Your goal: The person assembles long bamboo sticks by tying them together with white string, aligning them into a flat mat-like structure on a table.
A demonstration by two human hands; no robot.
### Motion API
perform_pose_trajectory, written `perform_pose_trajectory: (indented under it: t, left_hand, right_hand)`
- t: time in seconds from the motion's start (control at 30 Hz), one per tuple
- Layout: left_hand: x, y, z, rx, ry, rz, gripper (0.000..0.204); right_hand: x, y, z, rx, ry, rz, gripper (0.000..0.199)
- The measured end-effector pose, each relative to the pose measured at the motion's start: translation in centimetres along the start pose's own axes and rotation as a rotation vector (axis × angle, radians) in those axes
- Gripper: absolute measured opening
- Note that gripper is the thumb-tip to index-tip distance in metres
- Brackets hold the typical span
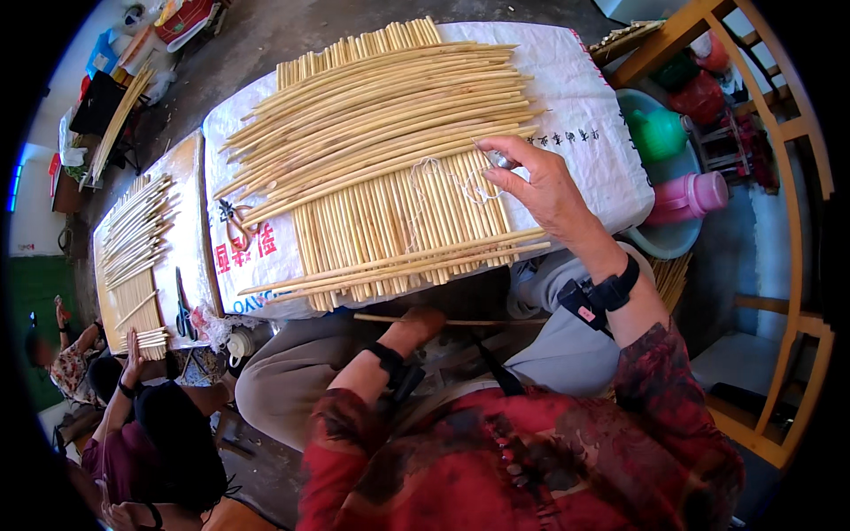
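Note:
In front of me, a mat of pale peeled sticks (390,217) lies side by side on a table covered with white woven sacking (567,84). Long sticks (381,106) are spread crosswise over its upper part, and a few more lie across its near edge. My right hand (544,190) hovers over the mat's right side, thumb and bent fingers closed around a small silvery thing. Loose white thread (428,168) loops on the mat beside those fingers. Below the table edge, my left hand (418,327) is wrapped around a thin stick (482,322); shadow hides its fingers.
To the left, another person's hand (134,358) rests by a second table (181,230) with sticks and scissors (183,305). A blue basin (686,237) with a green container (660,134) and a pink jug (695,196) stands right, beside a wooden frame (792,265).

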State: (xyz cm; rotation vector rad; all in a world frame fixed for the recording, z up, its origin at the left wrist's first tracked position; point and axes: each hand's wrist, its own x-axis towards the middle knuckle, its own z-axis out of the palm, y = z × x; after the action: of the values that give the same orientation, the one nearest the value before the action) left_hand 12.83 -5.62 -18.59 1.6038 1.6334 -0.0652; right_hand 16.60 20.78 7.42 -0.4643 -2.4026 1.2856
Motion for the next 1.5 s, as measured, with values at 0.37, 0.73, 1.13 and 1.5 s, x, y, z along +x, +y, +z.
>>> perform_pose_trajectory:
  t: [0.37,0.73,1.13,1.5]
  left_hand:
    - [-21.8,9.3,-21.7,0.287,0.336,-0.208,0.014]
    - [-19.0,1.8,-27.2,0.099,1.129,-0.296,0.014]
    - [-10.9,1.1,-27.2,0.382,1.168,0.008,0.019]
    - [-13.2,3.0,-27.7,0.215,1.470,0.189,0.014]
  right_hand:
    - [-1.1,4.6,-1.0,0.153,-0.053,0.055,0.013]
    - [-0.6,1.6,4.0,0.374,-0.211,-0.086,0.007]
    - [1.5,1.1,4.8,0.343,0.115,-0.013,0.012]
    - [2.6,3.3,3.8,0.453,0.022,0.146,0.008]
